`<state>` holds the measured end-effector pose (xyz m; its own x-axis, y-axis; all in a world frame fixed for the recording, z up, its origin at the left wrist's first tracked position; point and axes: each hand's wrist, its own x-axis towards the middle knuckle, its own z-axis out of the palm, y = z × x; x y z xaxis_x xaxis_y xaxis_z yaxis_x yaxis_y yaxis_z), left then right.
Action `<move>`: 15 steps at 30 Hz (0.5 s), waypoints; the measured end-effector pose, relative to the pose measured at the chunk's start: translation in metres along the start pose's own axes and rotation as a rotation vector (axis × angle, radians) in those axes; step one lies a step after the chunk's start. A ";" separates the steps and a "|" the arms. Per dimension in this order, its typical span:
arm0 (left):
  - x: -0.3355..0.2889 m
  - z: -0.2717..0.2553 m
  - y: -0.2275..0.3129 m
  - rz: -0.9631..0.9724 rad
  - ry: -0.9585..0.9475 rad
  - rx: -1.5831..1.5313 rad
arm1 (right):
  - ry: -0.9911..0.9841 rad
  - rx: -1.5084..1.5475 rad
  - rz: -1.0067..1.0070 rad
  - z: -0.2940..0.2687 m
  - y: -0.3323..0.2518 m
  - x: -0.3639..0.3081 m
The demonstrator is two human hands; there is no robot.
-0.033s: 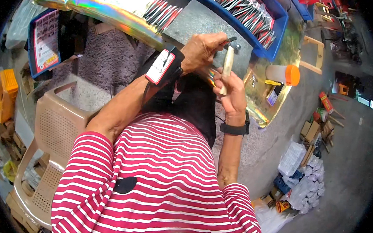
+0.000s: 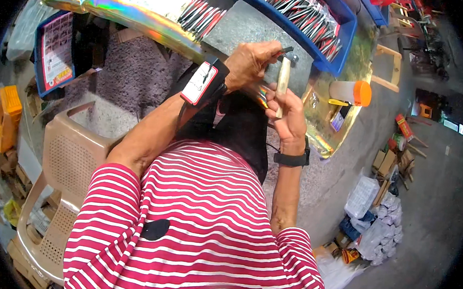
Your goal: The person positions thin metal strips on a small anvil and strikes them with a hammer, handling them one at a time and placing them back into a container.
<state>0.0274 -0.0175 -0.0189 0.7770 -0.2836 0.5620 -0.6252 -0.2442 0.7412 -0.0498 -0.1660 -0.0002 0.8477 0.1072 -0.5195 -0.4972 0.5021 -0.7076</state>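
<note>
While gripping a pale, rounded handle [image 2: 283, 78] in the curled right hand [image 2: 290, 116], pinching a small dark piece [image 2: 287, 49] in the bunched left hand [image 2: 250, 63]. Held at a flat, grey slab [image 2: 242, 26] beside a blue tray [image 2: 331, 67].

White tabletop [image 2: 150, 5] glare, black fisheye corners

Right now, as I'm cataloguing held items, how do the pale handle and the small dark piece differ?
The pale handle is long, the small dark piece short. The pale handle is in the right hand, the small dark piece in the left hand. In the picture, the pale handle runs nearly upright, the small dark piece nearer level. Both are held.
</note>
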 end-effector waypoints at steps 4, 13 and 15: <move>-0.001 0.001 -0.002 0.008 -0.016 -0.002 | 0.152 -0.193 -0.002 0.006 -0.020 -0.012; -0.004 0.006 -0.006 0.036 -0.059 0.012 | 0.351 -1.185 -0.759 0.042 -0.063 -0.074; -0.004 0.005 -0.006 0.027 -0.071 0.028 | 0.403 -1.266 -0.846 0.050 -0.072 -0.089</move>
<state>0.0279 -0.0195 -0.0272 0.7534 -0.3555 0.5532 -0.6483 -0.2611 0.7152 -0.0797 -0.1691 0.1210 0.9489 -0.1517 0.2767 0.0757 -0.7418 -0.6663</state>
